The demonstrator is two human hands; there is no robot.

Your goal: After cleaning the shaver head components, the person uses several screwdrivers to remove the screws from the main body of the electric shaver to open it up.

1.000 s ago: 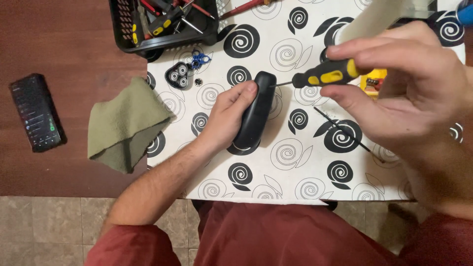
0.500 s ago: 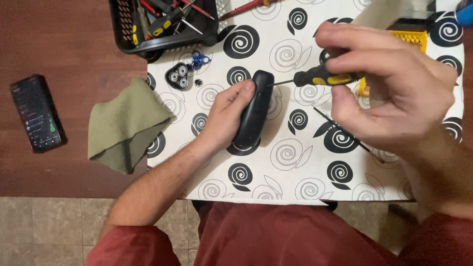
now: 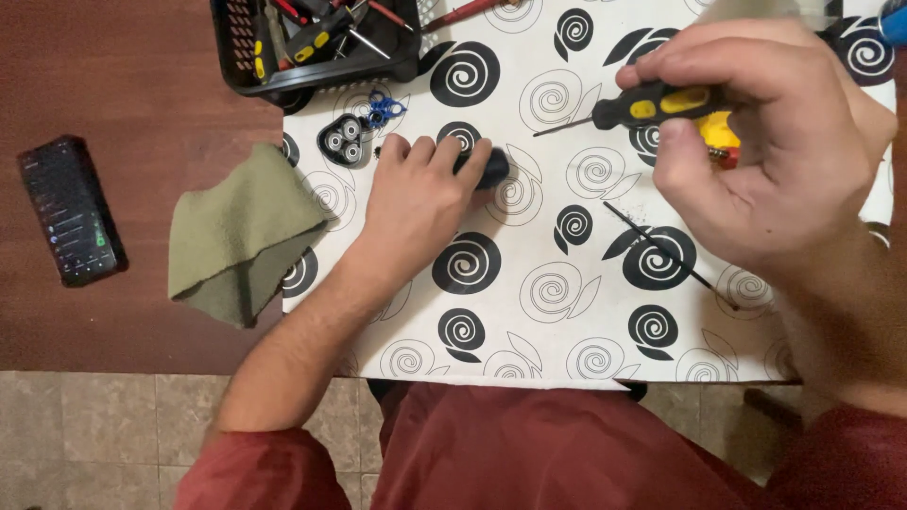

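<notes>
Most of the black shaver body [image 3: 487, 168] is hidden under the left hand [image 3: 416, 203]; only its rounded end is seen past the fingertips, toward 3 o'clock of the hand. The left fingers [image 3: 444, 156] are laid together and pressed over it on the spiral-patterned sheet [image 3: 529, 283] covering the counter [image 3: 132, 94]. The black tool tray [image 3: 312, 47] is cut off at 12 o'clock, so its contents cannot be counted. One screwdriver [image 3: 652, 102] with a black and yellow handle is clamped in the right hand [image 3: 756, 142], its tip pointing toward 9 o'clock, clear of the shaver. One three-ring shaver head [image 3: 343, 140], one green cloth [image 3: 241, 236], one phone [image 3: 68, 210] and one thin black rod [image 3: 661, 250] are seen. A yellow object [image 3: 718, 132] behind the right hand is hard to identify.
</notes>
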